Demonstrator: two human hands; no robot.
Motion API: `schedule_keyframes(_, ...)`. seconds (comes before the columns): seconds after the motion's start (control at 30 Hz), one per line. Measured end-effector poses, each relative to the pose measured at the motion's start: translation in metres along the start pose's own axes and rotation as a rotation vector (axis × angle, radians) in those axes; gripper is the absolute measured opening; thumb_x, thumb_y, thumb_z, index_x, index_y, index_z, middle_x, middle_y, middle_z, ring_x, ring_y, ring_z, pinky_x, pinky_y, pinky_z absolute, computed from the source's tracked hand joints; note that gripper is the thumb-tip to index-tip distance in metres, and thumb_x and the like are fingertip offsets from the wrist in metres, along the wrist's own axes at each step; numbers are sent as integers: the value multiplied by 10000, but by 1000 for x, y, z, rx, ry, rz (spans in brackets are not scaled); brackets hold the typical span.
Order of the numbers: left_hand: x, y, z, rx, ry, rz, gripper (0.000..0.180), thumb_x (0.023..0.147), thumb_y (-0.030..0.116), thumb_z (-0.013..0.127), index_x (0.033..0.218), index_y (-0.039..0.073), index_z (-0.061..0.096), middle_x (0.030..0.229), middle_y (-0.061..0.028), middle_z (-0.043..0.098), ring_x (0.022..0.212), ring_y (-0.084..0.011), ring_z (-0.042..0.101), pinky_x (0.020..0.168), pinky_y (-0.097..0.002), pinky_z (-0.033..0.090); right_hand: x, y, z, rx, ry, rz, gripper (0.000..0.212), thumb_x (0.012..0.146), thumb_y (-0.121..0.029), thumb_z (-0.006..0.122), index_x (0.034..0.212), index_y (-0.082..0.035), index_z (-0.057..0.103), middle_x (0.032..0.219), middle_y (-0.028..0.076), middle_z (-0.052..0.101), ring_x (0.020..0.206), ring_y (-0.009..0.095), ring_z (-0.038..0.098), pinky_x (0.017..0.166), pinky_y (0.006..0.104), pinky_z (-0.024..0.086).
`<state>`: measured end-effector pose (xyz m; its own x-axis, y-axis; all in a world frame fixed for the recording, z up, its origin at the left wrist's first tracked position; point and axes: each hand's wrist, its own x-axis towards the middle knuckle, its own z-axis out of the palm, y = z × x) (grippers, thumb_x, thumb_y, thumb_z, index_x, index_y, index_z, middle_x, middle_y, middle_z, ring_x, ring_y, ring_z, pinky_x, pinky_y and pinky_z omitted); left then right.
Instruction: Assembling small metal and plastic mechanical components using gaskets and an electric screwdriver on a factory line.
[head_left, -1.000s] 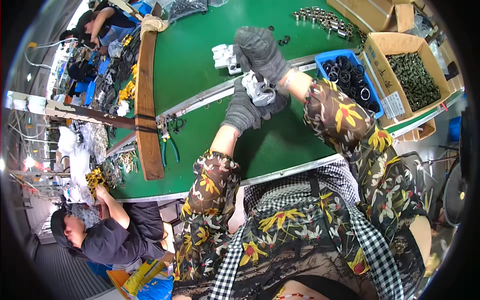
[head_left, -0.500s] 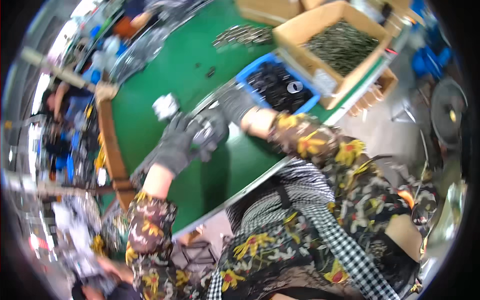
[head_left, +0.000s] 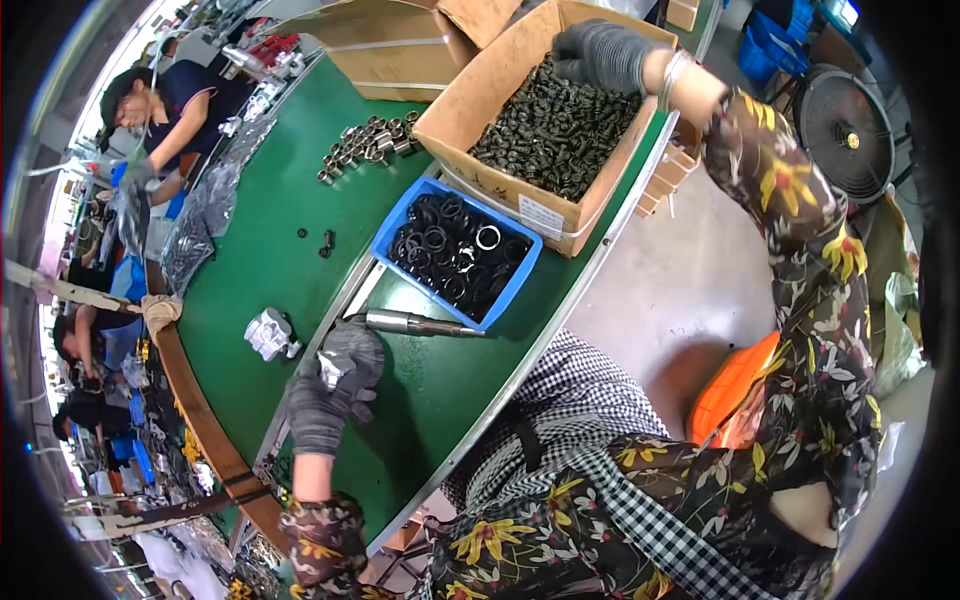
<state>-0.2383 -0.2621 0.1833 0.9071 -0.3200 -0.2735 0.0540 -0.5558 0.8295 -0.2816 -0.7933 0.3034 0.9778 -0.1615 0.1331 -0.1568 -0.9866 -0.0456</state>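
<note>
My left hand (head_left: 345, 380), in a dark grey knit glove, is closed around a small silvery metal casting (head_left: 331, 370), mostly hidden by the fingers. Beside its fingertips a steel rod-shaped tool (head_left: 410, 322) lies across the green table, its thin end reaching the blue bin (head_left: 382, 245) of black rings. Another silvery casting (head_left: 271, 334) rests to the left, past a metal rail. At the far right my right hand (head_left: 605, 58), gloved alike, dips over a cardboard box (head_left: 500, 188) of small dark metal parts (head_left: 560, 130). Its fingers are bent together; what they grip is hidden.
Several short metal sleeves (head_left: 370, 142) lie behind the blue bin, with two small black pieces (head_left: 327, 243) nearer. Another cardboard box (head_left: 390, 50) stands at the back. A co-worker (head_left: 185, 120) sits at the far left. A floor fan (head_left: 848, 135) stands at right.
My right hand has left the spot beside my left hand and moved far right into the cardboard box. My left hand has shifted slightly nearer, keeping the casting. The view has turned.
</note>
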Motion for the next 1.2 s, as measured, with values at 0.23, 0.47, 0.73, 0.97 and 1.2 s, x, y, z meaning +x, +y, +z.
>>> schedule_keyframes(0.23,-11,-27,7,652,351,229,463,795,357,731,1063,15,569,963,-149,636,828,-331,625,687,-398,534,50,29,44,28,-488,76,254,754,-229,712,958,-78,694,925,128,691,870,311,658,783,408,521)
schedule_keyframes(0.47,-23,-5,13,694,427,128,546,721,376,771,1048,-19,585,974,-219,614,914,-389,592,835,-443,472,59,21,55,-297,-682,-8,295,727,-195,727,999,-85,691,936,120,694,870,298,658,779,394,525)
schedule_keyframes(0.73,-22,-10,11,694,404,136,583,746,363,752,1153,-3,550,990,-214,621,917,-370,600,828,-446,469,55,37,86,-378,-522,-54,332,638,-154,777,949,-81,688,937,135,681,911,326,652,782,412,533)
schedule_keyframes(0.97,-23,0,15,677,362,78,612,771,315,739,1251,7,517,1031,-212,625,944,-335,605,845,-424,466,58,40,97,-440,-516,-59,383,669,-151,761,1030,-61,669,937,144,679,923,333,650,822,411,531)
schedule_keyframes(1.2,-22,-6,19,646,453,187,498,754,306,767,1083,-15,577,937,-197,608,857,-346,600,789,-427,479,54,28,114,-611,-654,-141,457,667,-90,765,1106,-36,652,1059,143,681,1002,312,655,817,376,544)
